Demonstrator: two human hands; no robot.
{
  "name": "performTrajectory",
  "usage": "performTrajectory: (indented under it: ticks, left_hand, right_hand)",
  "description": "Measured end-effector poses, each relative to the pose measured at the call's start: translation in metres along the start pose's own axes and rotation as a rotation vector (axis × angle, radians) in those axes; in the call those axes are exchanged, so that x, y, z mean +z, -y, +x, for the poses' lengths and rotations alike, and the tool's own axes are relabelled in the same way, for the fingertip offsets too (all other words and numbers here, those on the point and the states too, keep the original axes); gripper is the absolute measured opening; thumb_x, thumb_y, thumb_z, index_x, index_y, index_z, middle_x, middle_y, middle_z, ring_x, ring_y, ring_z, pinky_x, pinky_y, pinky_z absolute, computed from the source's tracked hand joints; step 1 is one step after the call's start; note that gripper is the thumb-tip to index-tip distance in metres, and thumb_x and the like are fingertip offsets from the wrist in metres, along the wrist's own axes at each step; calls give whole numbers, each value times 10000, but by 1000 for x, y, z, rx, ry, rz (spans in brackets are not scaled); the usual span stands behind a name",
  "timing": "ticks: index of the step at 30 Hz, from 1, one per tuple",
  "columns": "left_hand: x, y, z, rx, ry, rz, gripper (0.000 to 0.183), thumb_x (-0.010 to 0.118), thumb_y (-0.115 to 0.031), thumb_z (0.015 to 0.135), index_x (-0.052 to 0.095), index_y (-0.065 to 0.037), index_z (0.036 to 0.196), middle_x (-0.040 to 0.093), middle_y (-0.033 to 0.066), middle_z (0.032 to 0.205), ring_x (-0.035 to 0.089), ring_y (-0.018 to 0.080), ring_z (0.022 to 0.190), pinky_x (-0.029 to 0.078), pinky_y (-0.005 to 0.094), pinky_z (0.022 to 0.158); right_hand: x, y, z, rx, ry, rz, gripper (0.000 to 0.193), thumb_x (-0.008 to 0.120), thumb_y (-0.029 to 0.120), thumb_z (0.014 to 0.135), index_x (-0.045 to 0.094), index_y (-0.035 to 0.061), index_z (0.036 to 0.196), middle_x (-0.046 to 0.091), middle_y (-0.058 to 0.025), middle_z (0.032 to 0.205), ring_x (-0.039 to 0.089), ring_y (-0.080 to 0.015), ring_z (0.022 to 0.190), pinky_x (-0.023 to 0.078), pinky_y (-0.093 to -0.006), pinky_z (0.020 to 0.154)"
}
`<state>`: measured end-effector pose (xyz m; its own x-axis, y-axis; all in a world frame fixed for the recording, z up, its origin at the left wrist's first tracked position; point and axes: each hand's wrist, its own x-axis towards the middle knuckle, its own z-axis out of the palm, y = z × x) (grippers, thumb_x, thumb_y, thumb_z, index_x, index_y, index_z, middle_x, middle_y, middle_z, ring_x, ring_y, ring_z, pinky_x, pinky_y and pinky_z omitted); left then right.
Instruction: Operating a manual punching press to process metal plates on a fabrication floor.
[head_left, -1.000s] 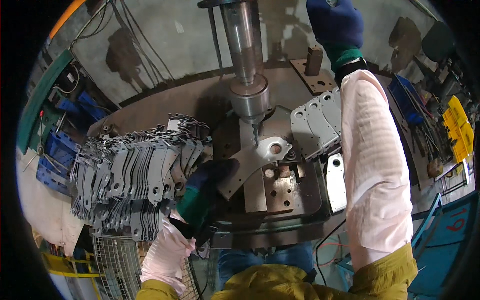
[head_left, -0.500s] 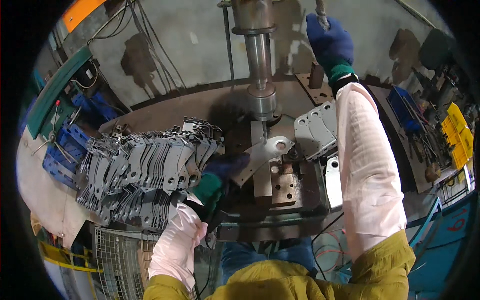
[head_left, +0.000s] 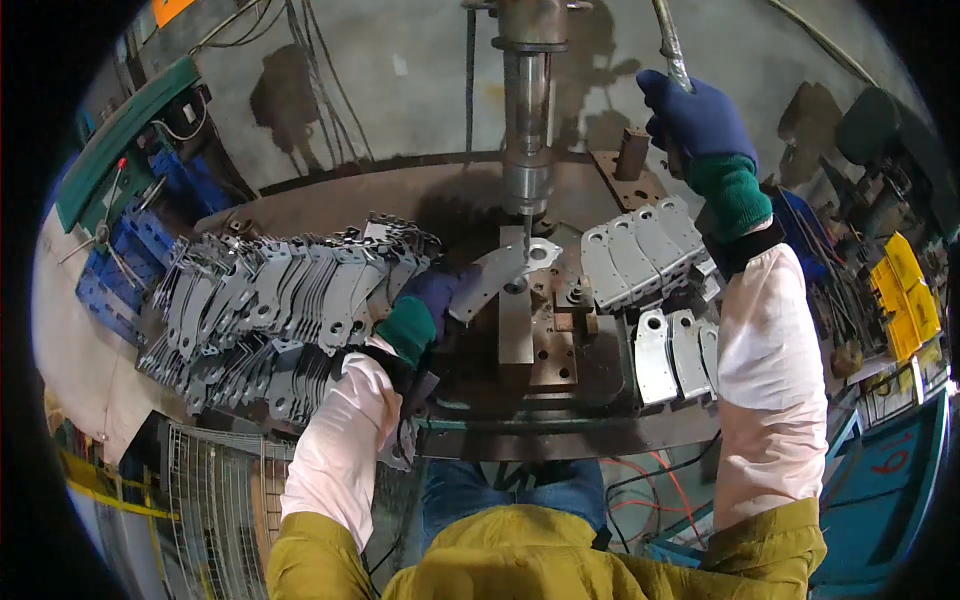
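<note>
My left hand (head_left: 428,296), in a dark blue glove with a green cuff, grips the near left end of a flat grey metal bracket plate (head_left: 488,281). The plate slants across a steel bar block (head_left: 515,335), its holed end beneath the drill bit (head_left: 527,232) of a drill press (head_left: 527,178). Whether the bit touches the plate, I cannot tell. My right hand (head_left: 706,122), gloved alike, is raised at the far right with its fingers wrapped round the metal lever handle (head_left: 671,45).
Many similar plates (head_left: 290,300) stand in dense rows to the left. More lie in overlapping rows (head_left: 640,245) on the right, near a bolted fixture block (head_left: 560,345). Blue bins (head_left: 130,285) are at far left, a yellow bin (head_left: 903,295) at far right. A wire cage (head_left: 220,500) stands below left.
My right hand has come down and to the right with the lever. My left hand has shifted the plate slightly, bringing its holed end closer under the bit. The whole view has tilted a little.
</note>
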<state>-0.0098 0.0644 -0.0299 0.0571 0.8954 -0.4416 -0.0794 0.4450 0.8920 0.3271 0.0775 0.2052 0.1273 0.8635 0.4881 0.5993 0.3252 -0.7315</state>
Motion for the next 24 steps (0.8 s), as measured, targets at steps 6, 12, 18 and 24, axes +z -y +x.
performTrajectory:
  ticks: [6,12,18,24]
  left_hand:
    - [-8,-8,-17,289,7,392,415,711,-469,922,751,-57,951,713,43,817,655,162,683,525,357,645]
    - [1,-16,-32,208,48,228,439,722,-441,920,722,-34,1084,716,59,854,675,173,728,548,347,700]
    - [-30,-1,-9,1358,-11,1171,352,648,-376,967,688,-160,1242,729,112,963,694,289,791,561,382,720]
    - [-28,3,24,594,201,937,464,718,-291,880,656,-126,1309,707,148,1148,666,350,971,523,398,891]
  right_hand:
    - [11,-6,11,-43,-120,-176,617,539,658,908,696,64,965,697,-176,796,676,-394,778,516,-463,734]
    - [26,-22,30,-50,-221,-179,630,533,670,896,701,103,1114,711,-225,967,660,-463,958,522,-487,834]
    - [41,-27,45,-119,-379,-203,560,604,592,896,693,47,989,696,-119,825,649,-259,787,508,-384,731]
    - [23,-44,57,-97,-241,-8,490,678,515,903,714,27,933,703,-69,750,644,-158,675,511,-337,648]
